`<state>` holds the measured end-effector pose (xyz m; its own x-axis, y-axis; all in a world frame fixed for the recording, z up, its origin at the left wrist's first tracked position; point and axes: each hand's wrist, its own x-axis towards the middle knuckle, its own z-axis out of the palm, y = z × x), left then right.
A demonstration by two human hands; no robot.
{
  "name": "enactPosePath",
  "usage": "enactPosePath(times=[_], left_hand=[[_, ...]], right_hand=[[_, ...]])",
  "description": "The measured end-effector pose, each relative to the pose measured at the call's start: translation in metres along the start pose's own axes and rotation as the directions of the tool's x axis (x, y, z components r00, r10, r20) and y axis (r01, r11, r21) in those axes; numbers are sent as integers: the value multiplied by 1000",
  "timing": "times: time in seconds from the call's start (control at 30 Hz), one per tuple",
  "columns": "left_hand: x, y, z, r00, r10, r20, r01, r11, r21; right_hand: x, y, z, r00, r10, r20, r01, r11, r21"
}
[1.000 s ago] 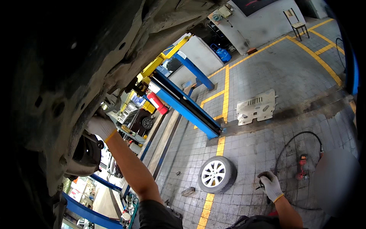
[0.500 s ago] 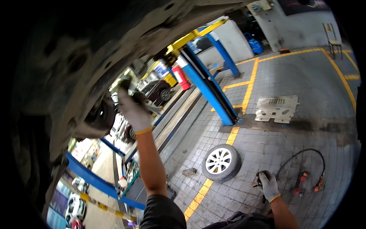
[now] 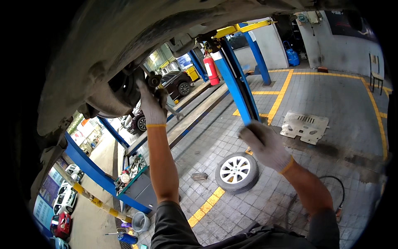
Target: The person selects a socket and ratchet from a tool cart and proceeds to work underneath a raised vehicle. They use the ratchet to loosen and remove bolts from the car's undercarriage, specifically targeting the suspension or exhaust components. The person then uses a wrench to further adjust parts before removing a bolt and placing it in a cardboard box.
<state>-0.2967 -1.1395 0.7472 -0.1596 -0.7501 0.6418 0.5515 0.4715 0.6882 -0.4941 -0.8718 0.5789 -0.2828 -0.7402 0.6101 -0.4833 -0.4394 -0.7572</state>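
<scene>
A raised vehicle's dirty underside hangs overhead. My left hand, in a white knit glove with dark, soiled fingers, reaches up beside the wheel area. Its fingers are wrapped round something I cannot make out. Close by are a round dark metal part and a grey metal piece with a forked end; whether the hand holds either is unclear. My right hand, gloved too and somewhat blurred, is raised in the air with fingers curled together. Anything inside them is hidden.
A wheel with a silver rim lies on the tiled floor beside a small block. Blue lift posts, a red extinguisher, a metal guard plate, a black hose and a tool cart stand or lie around.
My right hand has risen from low over the floor, where it held a small dark tool, toward the vehicle. My left hand stays up by the wheel area. The view has shifted.
</scene>
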Motion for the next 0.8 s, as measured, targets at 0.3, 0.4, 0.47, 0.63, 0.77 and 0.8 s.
enactPosePath(times=[0.3, 0.4, 0.47, 0.63, 0.77, 0.8], left_hand=[[36, -9, 20, 945, 88, 314, 2, 961, -276], [36, -11, 15, 944, 103, 314, 32, 917, -399], [42, -10, 5, 918, 208, 339, -116, 955, -272], [43, -16, 9, 912, 276, 302, -191, 940, -284], [24, -5, 31, 950, 228, 215, -169, 951, -260], [13, 4, 37, 967, 199, 158, -137, 933, -334]], right_hand=[[196, -79, 108, 748, -652, -121, 475, 654, -589], [216, -89, 129, 761, -638, -117, 413, 616, -671], [214, -91, 132, 677, -728, -104, 449, 521, -726], [198, -87, 136, 579, -798, -169, 475, 498, -726], [205, -99, 125, 537, -822, -187, 465, 474, -748], [206, -104, 125, 664, -736, -132, 355, 465, -811]])
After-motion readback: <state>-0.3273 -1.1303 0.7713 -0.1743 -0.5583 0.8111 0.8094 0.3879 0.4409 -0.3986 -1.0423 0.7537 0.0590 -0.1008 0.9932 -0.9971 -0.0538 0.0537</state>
